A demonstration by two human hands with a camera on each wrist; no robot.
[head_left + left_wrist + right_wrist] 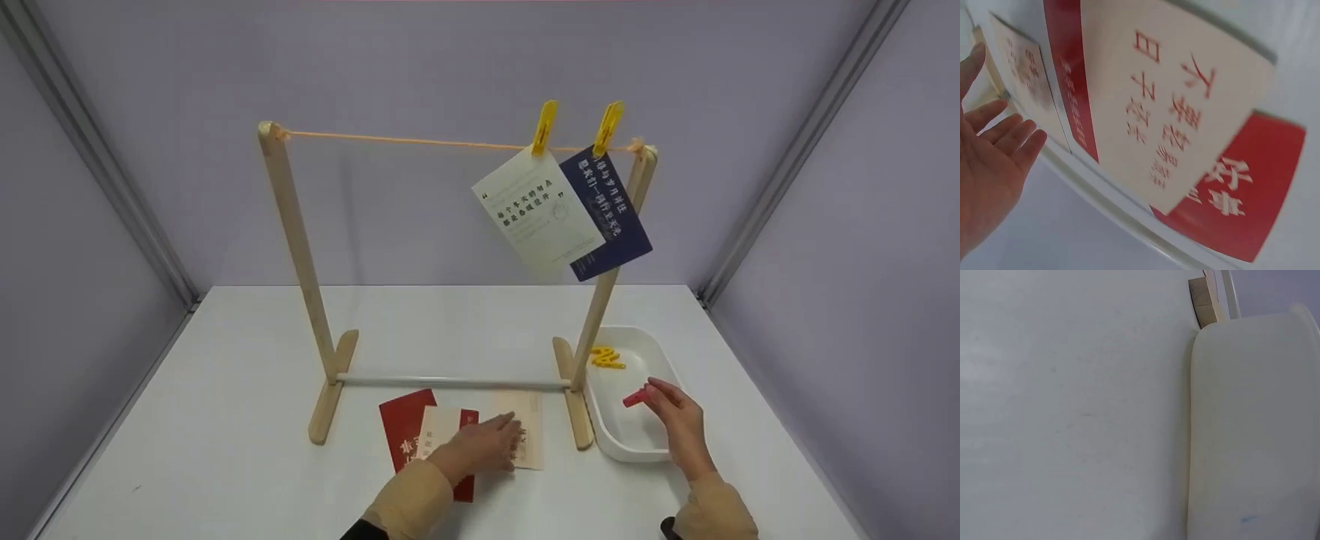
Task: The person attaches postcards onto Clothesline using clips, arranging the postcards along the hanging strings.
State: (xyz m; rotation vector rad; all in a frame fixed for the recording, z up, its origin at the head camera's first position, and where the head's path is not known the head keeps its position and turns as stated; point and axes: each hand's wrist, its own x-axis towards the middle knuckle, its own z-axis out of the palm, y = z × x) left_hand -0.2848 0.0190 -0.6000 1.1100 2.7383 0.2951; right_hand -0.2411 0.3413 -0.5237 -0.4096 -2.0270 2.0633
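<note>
My right hand pinches a pink clothespin over the white tray; the right wrist view shows neither the hand nor the clothespin. Fingers spread, my left hand reaches over the cards on the table, its fingertips above a cream card at the right. Whether they touch it I cannot tell. In the left wrist view the palm and relaxed fingers show. Left of that card, a cream card with a red band overlaps a red card with white lettering.
A wooden stand holds an orange string. At its right end yellow clothespins hold a white card and a dark blue card. Several yellow clothespins lie in the tray, beside the stand's right foot.
</note>
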